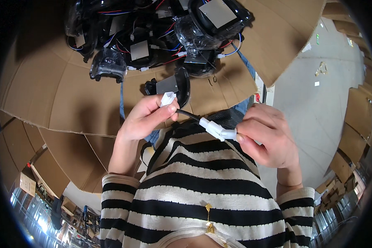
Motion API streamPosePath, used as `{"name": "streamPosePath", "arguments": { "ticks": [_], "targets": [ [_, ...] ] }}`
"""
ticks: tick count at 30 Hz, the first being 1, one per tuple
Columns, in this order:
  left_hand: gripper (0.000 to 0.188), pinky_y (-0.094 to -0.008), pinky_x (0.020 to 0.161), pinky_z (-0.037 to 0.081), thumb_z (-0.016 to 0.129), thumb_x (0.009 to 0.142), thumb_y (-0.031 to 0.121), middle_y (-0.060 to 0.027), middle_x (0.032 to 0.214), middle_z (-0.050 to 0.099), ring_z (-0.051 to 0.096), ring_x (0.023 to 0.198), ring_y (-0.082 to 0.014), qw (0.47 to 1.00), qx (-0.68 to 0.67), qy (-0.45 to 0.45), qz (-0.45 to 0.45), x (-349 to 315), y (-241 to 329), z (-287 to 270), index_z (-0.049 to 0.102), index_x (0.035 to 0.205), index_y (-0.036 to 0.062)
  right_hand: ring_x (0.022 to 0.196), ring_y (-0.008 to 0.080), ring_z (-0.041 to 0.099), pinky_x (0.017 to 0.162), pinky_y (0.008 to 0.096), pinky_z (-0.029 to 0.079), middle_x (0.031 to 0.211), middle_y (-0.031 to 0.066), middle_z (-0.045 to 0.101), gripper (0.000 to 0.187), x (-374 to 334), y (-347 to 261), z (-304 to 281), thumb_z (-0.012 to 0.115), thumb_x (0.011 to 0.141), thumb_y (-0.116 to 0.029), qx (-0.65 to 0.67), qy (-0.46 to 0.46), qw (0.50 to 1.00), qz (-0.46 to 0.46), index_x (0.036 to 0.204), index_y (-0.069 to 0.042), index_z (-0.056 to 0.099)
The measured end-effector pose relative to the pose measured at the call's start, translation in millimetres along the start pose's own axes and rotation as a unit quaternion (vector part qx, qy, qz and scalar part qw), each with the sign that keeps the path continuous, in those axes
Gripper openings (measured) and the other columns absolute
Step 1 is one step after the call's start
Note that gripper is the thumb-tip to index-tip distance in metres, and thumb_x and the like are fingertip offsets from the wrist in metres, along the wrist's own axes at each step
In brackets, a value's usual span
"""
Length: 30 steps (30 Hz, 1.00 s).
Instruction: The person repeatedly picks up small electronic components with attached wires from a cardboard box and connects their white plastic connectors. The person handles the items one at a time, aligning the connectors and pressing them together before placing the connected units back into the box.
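Note:
My left hand (146,115) pinches a white plastic plug connector (168,98) between thumb and fingers. From it a short black cable (189,114) runs to a second white connector (212,127), which looks like two mated halves. The near end of that joined pair sits between the thumb and bent fingers of my right hand (266,134). Just beyond my left hand lies a black lamp-like housing (182,87) with a grey plate (167,84), on cardboard. My right fingers partly hide the end of the connector they grip.
Several black housings with clear covers (107,64), coloured wires and white plugs are heaped on the cardboard sheet (49,95) at the far side. A grey floor (306,107) shows at right, with cardboard boxes (353,120) along its edge. More boxes stand at lower left.

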<state>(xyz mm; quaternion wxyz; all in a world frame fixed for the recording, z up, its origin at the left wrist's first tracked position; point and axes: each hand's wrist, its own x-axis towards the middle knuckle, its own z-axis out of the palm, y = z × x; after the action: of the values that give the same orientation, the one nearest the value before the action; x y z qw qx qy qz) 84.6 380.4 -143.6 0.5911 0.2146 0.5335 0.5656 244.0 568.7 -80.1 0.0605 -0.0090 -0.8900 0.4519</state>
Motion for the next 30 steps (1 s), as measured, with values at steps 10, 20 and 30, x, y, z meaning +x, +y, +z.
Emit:
{"name": "streamPosePath", "arguments": {
  "ticks": [10,20,30],
  "targets": [
    [0.016,-0.02,0.064,0.037,0.045,0.087,0.012,0.0016,0.072,0.052,0.044,0.068,-0.005,0.999,0.048,-0.025,0.009,6,8,-3,0.052,0.078,0.0004,0.053,0.0232,0.047,0.047,0.0334,0.037,0.061,0.0069,0.044,0.012,7,-4,2,0.059,0.063,-0.003,-0.081,0.025,0.996,0.007,0.066,-0.003,0.048],
    [0.01,-0.0282,0.054,0.034,0.05,0.065,0.012,-0.0064,0.06,0.044,0.042,0.056,-0.0157,0.884,0.08,0.342,0.31,-130,53,-16,0.044,0.062,0.0055,0.051,0.025,0.045,0.046,0.032,0.034,0.056,0.0105,0.046,0.003,-14,1,-22,0.052,0.064,0.001,0.11,0.046,0.988,0.102,0.066,0.002,0.05],
    [0.013,-0.0252,0.046,0.031,0.05,0.077,0.008,0.001,0.056,0.035,0.034,0.051,-0.0099,0.517,0.05,0.706,0.481,-341,53,-154,0.043,0.066,0.0064,0.054,0.0253,0.047,0.049,0.0326,0.037,0.059,0.009,0.048,0.002,-16,8,-2,0.051,0.068,-0.001,0.145,-0.025,0.988,0.054,0.067,0.0,0.05]
  ]
}}
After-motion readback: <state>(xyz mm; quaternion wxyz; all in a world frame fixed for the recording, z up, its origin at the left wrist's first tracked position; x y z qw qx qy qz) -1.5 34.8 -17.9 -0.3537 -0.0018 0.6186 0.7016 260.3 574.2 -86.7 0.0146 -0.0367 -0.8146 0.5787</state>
